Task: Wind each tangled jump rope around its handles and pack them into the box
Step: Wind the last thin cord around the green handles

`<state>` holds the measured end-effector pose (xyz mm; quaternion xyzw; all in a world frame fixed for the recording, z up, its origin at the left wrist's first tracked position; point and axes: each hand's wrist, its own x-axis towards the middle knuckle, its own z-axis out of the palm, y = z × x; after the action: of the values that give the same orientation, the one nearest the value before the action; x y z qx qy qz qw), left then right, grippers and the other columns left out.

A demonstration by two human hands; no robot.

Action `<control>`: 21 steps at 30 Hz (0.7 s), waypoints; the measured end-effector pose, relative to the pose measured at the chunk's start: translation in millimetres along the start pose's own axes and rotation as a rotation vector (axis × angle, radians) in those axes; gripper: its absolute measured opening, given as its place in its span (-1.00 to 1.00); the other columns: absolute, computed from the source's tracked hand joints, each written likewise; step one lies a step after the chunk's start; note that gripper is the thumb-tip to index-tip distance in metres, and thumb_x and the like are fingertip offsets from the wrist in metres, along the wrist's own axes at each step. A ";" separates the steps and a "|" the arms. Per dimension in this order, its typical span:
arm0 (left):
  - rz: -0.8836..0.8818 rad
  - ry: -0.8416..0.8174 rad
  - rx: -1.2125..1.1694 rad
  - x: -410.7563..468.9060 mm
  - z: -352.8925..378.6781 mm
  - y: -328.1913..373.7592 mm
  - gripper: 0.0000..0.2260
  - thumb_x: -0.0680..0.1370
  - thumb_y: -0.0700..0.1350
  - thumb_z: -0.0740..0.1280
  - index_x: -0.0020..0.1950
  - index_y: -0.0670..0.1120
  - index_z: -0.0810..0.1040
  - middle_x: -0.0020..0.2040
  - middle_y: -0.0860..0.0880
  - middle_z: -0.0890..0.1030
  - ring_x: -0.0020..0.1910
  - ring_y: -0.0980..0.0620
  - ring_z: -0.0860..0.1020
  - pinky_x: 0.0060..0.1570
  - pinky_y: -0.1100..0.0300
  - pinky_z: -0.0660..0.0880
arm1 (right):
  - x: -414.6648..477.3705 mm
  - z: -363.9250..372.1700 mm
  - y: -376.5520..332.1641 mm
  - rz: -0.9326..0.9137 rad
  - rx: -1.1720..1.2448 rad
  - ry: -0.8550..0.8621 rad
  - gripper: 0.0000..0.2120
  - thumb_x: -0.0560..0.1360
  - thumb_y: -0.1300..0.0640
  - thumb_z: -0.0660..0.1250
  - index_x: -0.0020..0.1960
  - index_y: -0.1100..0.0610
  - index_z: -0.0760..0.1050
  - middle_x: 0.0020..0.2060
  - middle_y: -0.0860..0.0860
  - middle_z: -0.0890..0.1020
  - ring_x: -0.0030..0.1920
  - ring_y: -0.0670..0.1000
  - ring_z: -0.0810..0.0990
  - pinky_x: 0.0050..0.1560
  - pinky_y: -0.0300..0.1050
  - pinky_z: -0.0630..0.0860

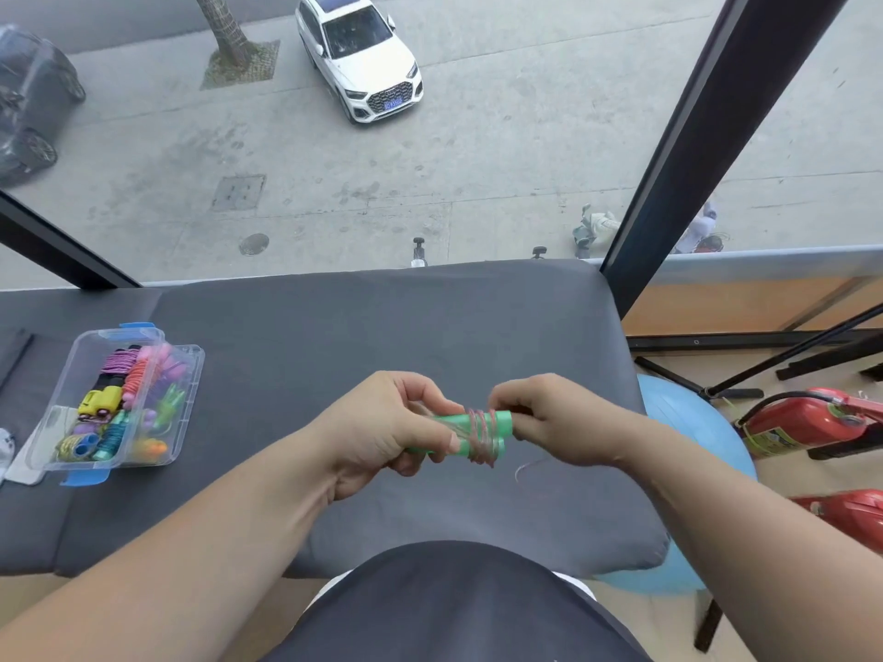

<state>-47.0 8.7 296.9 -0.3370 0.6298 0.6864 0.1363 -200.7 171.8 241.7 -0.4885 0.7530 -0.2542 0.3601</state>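
The box [186, 403] at my left, handles [456, 419] before me.
It sits on the bench [382, 327], wound ropes [119, 403] inside; my left hand [382, 422] grips the handles' left end, my right hand [559, 418] pinches the rope [482, 422] at their right.

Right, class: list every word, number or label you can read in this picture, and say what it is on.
Nothing can be read here.
Blue number plate on the white car: too blurred.
Label on the red fire extinguisher: too small and blurred.
Green handles: no print visible.
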 end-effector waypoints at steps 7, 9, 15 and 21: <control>-0.026 0.097 0.267 4.3 2.7 -17.5 -0.81 0.30 -0.33 0.52 -0.20 -0.07 0.69 -0.35 -0.14 0.61 -0.40 -0.04 0.38 -0.41 0.22 0.28 | 18.3 -3.7 -27.7 0.025 -0.174 -0.039 -0.86 0.58 0.03 0.35 -0.04 0.06 0.64 -0.18 -0.12 0.63 -0.14 -0.08 0.54 -0.07 -0.15 0.49; -0.012 0.164 0.344 7.2 1.3 -21.4 -0.81 0.30 -0.29 0.53 -0.19 -0.04 0.70 -0.38 -0.03 0.59 -0.47 0.02 0.37 -0.41 0.25 0.29 | 20.2 3.7 -36.5 0.062 -0.216 0.004 -0.85 0.58 0.04 0.31 -0.05 0.07 0.63 -0.16 -0.07 0.63 -0.12 -0.02 0.54 -0.06 -0.10 0.51; 0.045 0.236 0.383 11.9 4.2 -19.9 -0.80 0.15 -0.07 0.51 -0.25 0.02 0.65 -0.26 -0.16 0.68 -0.38 0.01 0.42 -0.30 0.14 0.34 | 17.3 22.2 -52.1 0.205 -0.086 0.178 -0.80 0.57 0.11 0.24 -0.09 0.09 0.64 -0.16 -0.03 0.67 -0.11 0.02 0.60 -0.08 -0.06 0.55; 0.039 0.285 0.226 16.2 4.4 -8.4 -0.68 0.19 -0.20 0.56 -0.22 -0.13 0.46 -0.36 -0.15 0.63 -0.44 -0.01 0.43 -0.43 0.21 0.28 | 2.8 31.3 -53.0 0.187 0.154 0.385 -0.76 0.59 0.16 0.22 -0.03 0.08 0.67 -0.23 -0.08 0.68 -0.16 -0.06 0.59 -0.10 -0.03 0.57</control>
<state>-55.1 10.5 280.1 -0.4012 0.7222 0.5592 0.0692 -147.4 147.4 260.7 -0.3303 0.8282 -0.3650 0.2681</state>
